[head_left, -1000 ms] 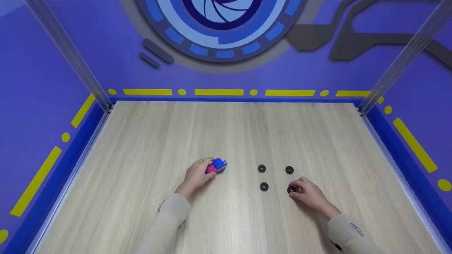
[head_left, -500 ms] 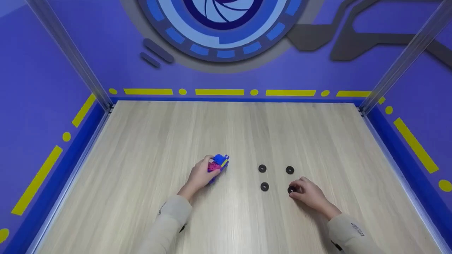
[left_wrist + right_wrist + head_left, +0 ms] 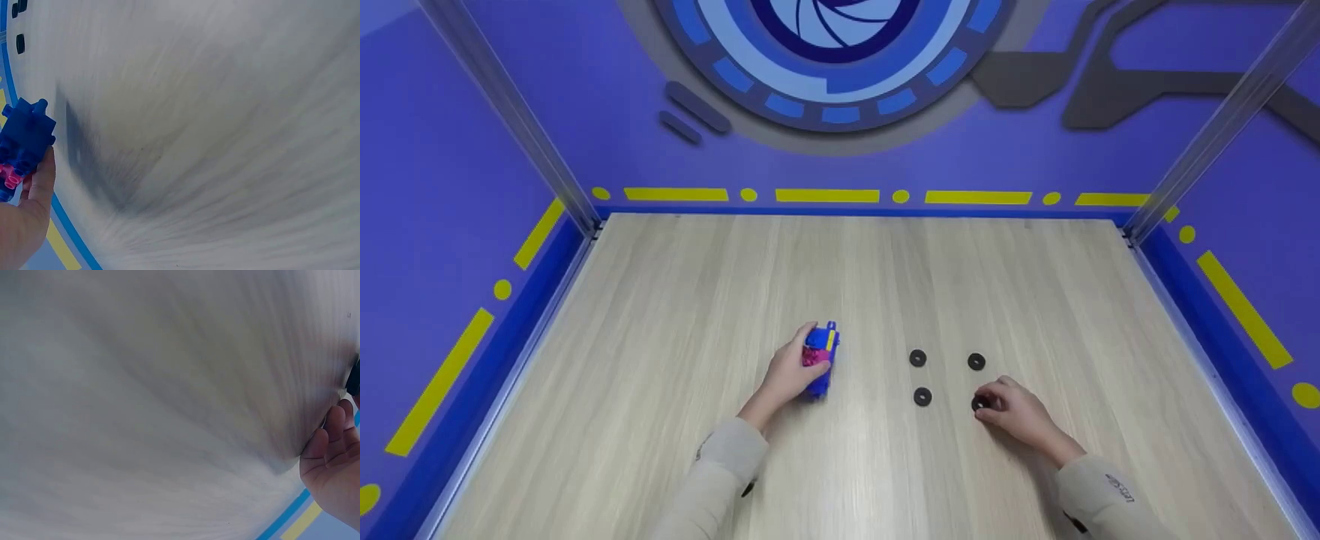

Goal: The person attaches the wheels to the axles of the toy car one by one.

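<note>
My left hand [image 3: 789, 373] grips a toy block assembly [image 3: 820, 341], blue with a pink middle and a yellow strip. In the left wrist view the block assembly [image 3: 27, 134] shows blue studs and pegs, and its shadow falls apart from it on the tabletop. Thumb and fingers of my right hand [image 3: 1020, 412] pinch a black toy wheel [image 3: 978, 403] with a centre hole, low at the tabletop. Three similar black wheels lie flat nearby: one at the upper left [image 3: 918, 358], one at the upper right [image 3: 976, 361], one at the lower left [image 3: 922, 397].
Both hands work over a light wooden tabletop [image 3: 840, 277]. Purple-blue panels with yellow markings, such as the back panel [image 3: 825, 169], enclose it at the back and sides. A metal post [image 3: 1207, 135] rises at each back corner.
The block assembly has turned in my left hand, from slanting to nearly lengthwise, showing more of its blue end. My right hand and the wheels have stayed in place.
</note>
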Action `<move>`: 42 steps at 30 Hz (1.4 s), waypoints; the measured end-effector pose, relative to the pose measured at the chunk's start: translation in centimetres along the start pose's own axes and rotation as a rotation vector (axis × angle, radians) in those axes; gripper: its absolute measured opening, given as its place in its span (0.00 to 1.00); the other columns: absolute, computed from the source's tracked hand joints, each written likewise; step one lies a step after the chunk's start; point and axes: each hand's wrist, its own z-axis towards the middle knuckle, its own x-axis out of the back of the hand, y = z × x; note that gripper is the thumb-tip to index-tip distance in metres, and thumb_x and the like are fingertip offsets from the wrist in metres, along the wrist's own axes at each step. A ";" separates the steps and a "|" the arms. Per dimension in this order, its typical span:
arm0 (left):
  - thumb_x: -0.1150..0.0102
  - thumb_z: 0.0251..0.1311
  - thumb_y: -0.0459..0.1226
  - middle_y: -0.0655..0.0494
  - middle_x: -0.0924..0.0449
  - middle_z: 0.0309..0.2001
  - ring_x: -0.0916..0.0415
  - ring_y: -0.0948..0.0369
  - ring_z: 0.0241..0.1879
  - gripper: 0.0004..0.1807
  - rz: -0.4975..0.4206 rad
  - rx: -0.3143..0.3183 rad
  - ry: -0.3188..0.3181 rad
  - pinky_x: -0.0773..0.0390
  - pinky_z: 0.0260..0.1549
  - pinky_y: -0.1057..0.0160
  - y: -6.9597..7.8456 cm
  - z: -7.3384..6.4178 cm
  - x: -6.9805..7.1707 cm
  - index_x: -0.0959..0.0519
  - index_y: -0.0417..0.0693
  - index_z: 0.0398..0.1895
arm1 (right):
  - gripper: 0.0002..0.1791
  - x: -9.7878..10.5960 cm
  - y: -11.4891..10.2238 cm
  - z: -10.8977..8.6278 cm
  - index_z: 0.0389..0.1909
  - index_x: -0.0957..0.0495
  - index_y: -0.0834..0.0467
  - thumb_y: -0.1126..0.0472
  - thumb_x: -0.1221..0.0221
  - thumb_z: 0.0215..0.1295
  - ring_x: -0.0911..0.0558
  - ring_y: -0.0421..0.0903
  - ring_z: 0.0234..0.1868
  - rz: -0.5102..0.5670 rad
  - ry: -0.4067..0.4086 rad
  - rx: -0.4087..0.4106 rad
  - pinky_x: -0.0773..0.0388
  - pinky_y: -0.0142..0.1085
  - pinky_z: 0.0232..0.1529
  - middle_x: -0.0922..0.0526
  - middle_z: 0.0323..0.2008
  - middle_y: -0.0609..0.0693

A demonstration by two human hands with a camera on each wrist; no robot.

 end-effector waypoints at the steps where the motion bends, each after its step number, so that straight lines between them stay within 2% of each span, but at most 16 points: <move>1: 0.43 0.54 0.40 0.43 0.34 0.57 0.34 0.48 0.55 0.37 -0.005 0.001 -0.001 0.31 0.50 0.47 0.0 -0.1 0.0 0.48 0.55 0.66 | 0.14 0.0 0.0 0.0 0.38 0.22 0.55 0.59 0.36 0.47 0.33 0.40 0.29 -0.001 0.000 0.000 0.37 0.31 0.28 0.28 0.31 0.46; 5: 0.44 0.54 0.40 0.44 0.35 0.58 0.34 0.48 0.56 0.36 -0.017 0.001 -0.002 0.32 0.51 0.47 0.0 -0.3 -0.1 0.47 0.54 0.66 | 0.14 0.0 0.0 0.0 0.38 0.22 0.55 0.59 0.36 0.48 0.33 0.40 0.29 -0.004 -0.007 -0.003 0.37 0.31 0.28 0.28 0.31 0.46; 12: 0.44 0.53 0.41 0.41 0.32 0.56 0.31 0.48 0.52 0.36 -0.040 -0.006 0.002 0.29 0.48 0.48 0.0 -0.5 -0.1 0.47 0.54 0.65 | 0.15 0.2 -0.2 0.0 0.39 0.23 0.55 0.58 0.37 0.48 0.30 0.40 0.33 -0.021 -0.019 -0.012 0.34 0.34 0.33 0.26 0.32 0.46; 20: 0.44 0.54 0.41 0.41 0.34 0.57 0.32 0.48 0.53 0.36 -0.095 0.046 -0.007 0.30 0.49 0.48 -0.1 -0.7 -0.4 0.48 0.55 0.66 | 0.15 0.1 -0.1 -0.1 0.39 0.22 0.55 0.58 0.37 0.48 0.30 0.40 0.32 -0.018 -0.013 -0.013 0.34 0.34 0.33 0.26 0.31 0.45; 28: 0.44 0.54 0.41 0.41 0.33 0.56 0.32 0.49 0.52 0.37 -0.140 0.055 -0.006 0.29 0.48 0.49 -0.1 -1.0 -0.7 0.48 0.55 0.66 | 0.15 0.1 -0.2 -0.1 0.39 0.22 0.55 0.58 0.37 0.49 0.31 0.40 0.31 -0.012 -0.015 -0.005 0.35 0.33 0.32 0.27 0.31 0.45; 32: 0.45 0.54 0.41 0.42 0.32 0.53 0.31 0.51 0.49 0.36 -0.186 0.070 0.001 0.29 0.46 0.51 -0.2 -1.0 -0.9 0.48 0.55 0.66 | 0.15 0.1 -0.2 -0.1 0.39 0.22 0.55 0.58 0.37 0.49 0.31 0.40 0.32 -0.010 -0.015 -0.008 0.34 0.33 0.33 0.26 0.31 0.46; 42: 0.46 0.56 0.39 0.39 0.38 0.59 0.36 0.45 0.56 0.36 -0.331 0.140 0.010 0.32 0.51 0.47 -0.3 -1.5 -1.8 0.50 0.52 0.66 | 0.14 0.0 -0.1 -0.1 0.39 0.23 0.55 0.58 0.37 0.49 0.31 0.40 0.32 0.001 -0.008 -0.025 0.35 0.32 0.31 0.26 0.32 0.46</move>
